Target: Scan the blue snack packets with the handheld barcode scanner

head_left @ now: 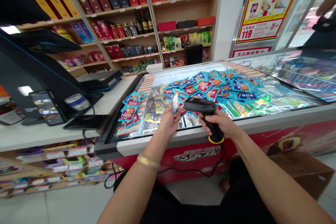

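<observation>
Pinched in my left hand (170, 120) is a small blue snack packet (175, 103), held upright above the freezer's glass top. My right hand (219, 123) wraps round the handle of a black barcode scanner (201, 105), whose head points left toward the packet. A cable runs down from the scanner's base. Beyond both hands, a large pile of blue and red snack packets (204, 85) covers the middle of the glass. A smaller group of similar packets (130, 110) lies at the glass's left end.
A chest freezer (262, 121) stands in front of me. To the left, a counter (122, 89) bears a checkout screen (39, 63), a phone (47, 106) and a black tablet-like device (87, 121). Shelves of boxes (126, 14) rise behind. A cardboard box (301, 171) sits on the floor at right.
</observation>
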`<state>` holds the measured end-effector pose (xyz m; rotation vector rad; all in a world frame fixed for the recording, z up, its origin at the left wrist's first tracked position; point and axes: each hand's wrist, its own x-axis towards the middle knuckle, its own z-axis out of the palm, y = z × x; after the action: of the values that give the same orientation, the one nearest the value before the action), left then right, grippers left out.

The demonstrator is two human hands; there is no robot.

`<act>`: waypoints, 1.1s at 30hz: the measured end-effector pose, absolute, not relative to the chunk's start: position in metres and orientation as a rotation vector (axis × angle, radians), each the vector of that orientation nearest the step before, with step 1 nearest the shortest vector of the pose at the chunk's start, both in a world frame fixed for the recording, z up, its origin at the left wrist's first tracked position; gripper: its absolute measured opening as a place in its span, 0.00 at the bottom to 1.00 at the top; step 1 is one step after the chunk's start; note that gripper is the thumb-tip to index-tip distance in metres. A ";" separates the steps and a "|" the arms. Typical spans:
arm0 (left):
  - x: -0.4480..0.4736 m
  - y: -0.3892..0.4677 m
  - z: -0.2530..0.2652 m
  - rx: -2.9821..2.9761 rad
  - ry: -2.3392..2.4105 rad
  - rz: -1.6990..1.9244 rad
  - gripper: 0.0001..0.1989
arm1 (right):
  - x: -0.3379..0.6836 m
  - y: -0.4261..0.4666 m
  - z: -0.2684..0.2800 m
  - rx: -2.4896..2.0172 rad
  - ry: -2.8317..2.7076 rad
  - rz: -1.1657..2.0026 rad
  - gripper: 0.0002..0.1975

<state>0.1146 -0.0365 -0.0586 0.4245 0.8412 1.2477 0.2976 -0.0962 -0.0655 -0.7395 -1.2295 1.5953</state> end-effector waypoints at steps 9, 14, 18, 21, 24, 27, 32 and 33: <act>0.069 -0.032 -0.058 0.792 1.106 1.601 0.09 | 0.280 -0.100 -0.061 -0.760 -1.162 1.558 0.12; -0.026 -0.005 -0.053 1.200 1.855 1.812 0.16 | 0.225 -0.083 -0.051 -0.733 -1.123 1.606 0.12; -0.065 -0.005 -0.058 1.650 2.346 1.201 0.25 | 0.179 -0.067 -0.049 -0.743 -1.061 1.693 0.11; -0.066 -0.010 -0.067 1.944 2.449 0.679 0.34 | 0.163 -0.060 -0.052 -0.744 -0.954 1.797 0.11; -0.062 -0.008 -0.071 2.051 2.481 0.490 0.37 | 0.161 -0.058 -0.055 -0.731 -0.855 1.887 0.09; -0.062 0.000 -0.070 2.040 2.501 0.449 0.38 | 0.163 -0.059 -0.057 -0.722 -0.821 1.917 0.09; -0.058 0.002 -0.064 2.047 2.556 0.554 0.38 | 0.171 -0.066 -0.057 -0.678 -0.899 1.834 0.11; -0.056 0.000 -0.063 2.056 2.574 0.610 0.37 | 0.176 -0.068 -0.056 -0.671 -0.917 1.810 0.12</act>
<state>-0.0561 0.0001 -0.0630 2.0561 2.5742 0.6102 0.1764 -0.0682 -0.0557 -0.6713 -0.9174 1.8096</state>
